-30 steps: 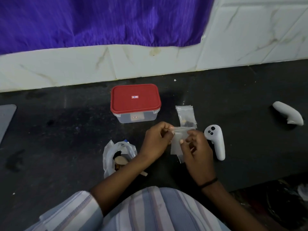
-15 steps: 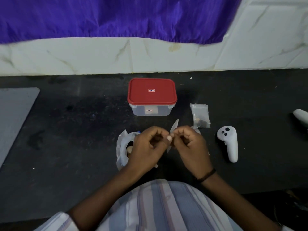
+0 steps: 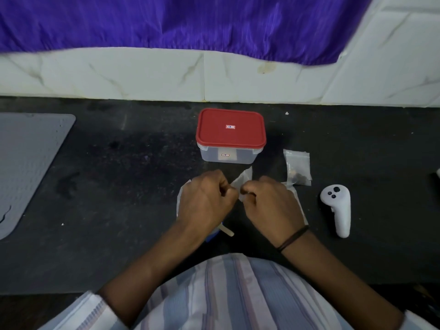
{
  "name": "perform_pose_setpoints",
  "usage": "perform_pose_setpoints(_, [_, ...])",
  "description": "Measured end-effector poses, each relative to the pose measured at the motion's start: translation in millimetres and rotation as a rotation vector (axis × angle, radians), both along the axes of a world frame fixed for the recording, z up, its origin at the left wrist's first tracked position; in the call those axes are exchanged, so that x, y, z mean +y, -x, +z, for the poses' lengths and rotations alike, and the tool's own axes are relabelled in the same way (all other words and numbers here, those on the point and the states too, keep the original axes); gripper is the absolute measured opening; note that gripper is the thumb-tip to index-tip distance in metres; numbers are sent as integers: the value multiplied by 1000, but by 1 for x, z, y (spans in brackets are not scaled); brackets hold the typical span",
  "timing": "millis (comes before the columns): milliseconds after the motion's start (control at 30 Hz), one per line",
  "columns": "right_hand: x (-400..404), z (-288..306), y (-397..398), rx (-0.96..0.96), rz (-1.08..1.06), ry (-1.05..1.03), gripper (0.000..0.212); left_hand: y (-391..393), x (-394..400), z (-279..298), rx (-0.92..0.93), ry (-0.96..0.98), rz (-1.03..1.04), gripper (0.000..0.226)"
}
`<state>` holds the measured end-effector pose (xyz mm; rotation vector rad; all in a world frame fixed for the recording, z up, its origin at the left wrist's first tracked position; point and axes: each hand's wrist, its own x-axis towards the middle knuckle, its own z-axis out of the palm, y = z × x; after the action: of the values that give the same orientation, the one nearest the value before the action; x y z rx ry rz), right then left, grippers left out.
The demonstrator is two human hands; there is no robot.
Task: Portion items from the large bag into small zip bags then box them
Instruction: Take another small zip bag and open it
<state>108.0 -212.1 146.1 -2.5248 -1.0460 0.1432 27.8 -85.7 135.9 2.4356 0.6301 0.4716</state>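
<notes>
Both hands have come closer together since a moment ago, and the view has slid so the box sits more in the middle. Now the left hand point(image 3: 204, 201) and the right hand point(image 3: 269, 203) each pinch the same small zip bag point(image 3: 242, 181) with curled fingers, holding it up between them just in front of the box point(image 3: 230, 136). The box has its red lid on and stands on the black counter point(image 3: 119, 186). A filled zip bag point(image 3: 297, 171) lies flat to the right of the box. The large bag point(image 3: 182, 198) is mostly hidden under the left hand. A white controller point(image 3: 337, 210) lies further right, and a grey mat point(image 3: 31, 158) lies at the far left
</notes>
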Motion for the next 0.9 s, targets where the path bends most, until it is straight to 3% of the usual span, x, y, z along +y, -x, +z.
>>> perform_pose_setpoints(67, [6, 2, 2, -1, -16, 67, 18, 2, -3, -2, -28, -69, -28, 22])
perform_pose_setpoints(233, [11, 10, -8, 100, 16, 7, 20, 4, 12, -1, -95, -195, -148, 19])
perform_pose_setpoints(333, [15, 16, -11, 188, 104, 60, 9, 8, 13, 0, -110, -186, -252, 17])
perform_pose_setpoints(433, [23, 20, -8, 228, 178, 61, 19, 13, 14, -2, -205, -94, -277, 11])
perform_pose_setpoints(467, [26, 20, -8, 241, 195, 48, 21, 16, 17, -2, -241, -35, -288, 16])
perform_pose_setpoints(533, [30, 22, -7, 287, 226, 11, 26, 22, 26, -6, -252, 60, -364, 49])
perform_pose_setpoints(600, [33, 21, -8, 370, 260, -29, 30, 27, 35, -12, -163, 63, -422, 87])
perform_pose_setpoints(667, [36, 20, -9, 454, 291, -32, 27, 27, 39, -16, -87, 1, -406, 104])
perform_pose_setpoints(800, [45, 21, -5, 505, 299, -40, 33, 20, 41, -22, -165, -97, -365, 77])
perform_pose_setpoints(900, [52, 22, -2, 499, 270, -29, 36, 17, 42, -23, -255, -66, -352, 57])
